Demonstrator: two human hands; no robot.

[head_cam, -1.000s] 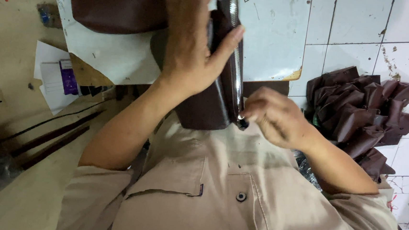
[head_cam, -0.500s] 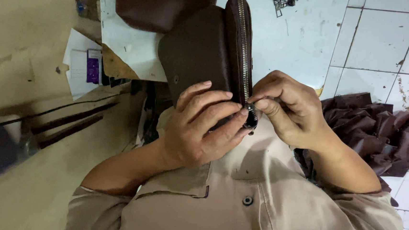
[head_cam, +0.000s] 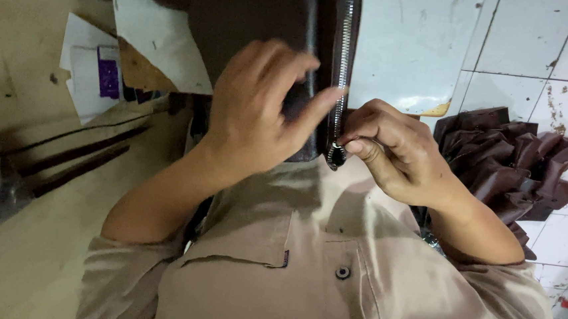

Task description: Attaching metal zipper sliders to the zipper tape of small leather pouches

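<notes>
Left hand (head_cam: 261, 104) clamps the brown leather piece (head_cam: 254, 17) beside its zipper (head_cam: 342, 64); right hand (head_cam: 391, 147) pinches what looks like the slider (head_cam: 335, 156), just below.

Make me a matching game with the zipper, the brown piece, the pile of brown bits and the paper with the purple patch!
Things:
1. metal zipper
2. brown piece
3. pile of brown bits
4. paper with purple patch

Places:
A. on the white tiled floor, off to one side
B. pressed by the left hand
C. on the wooden surface
D. its lower end pinched by the right hand

Pairs: 1-D, 2-B, 3-A, 4-C
</notes>
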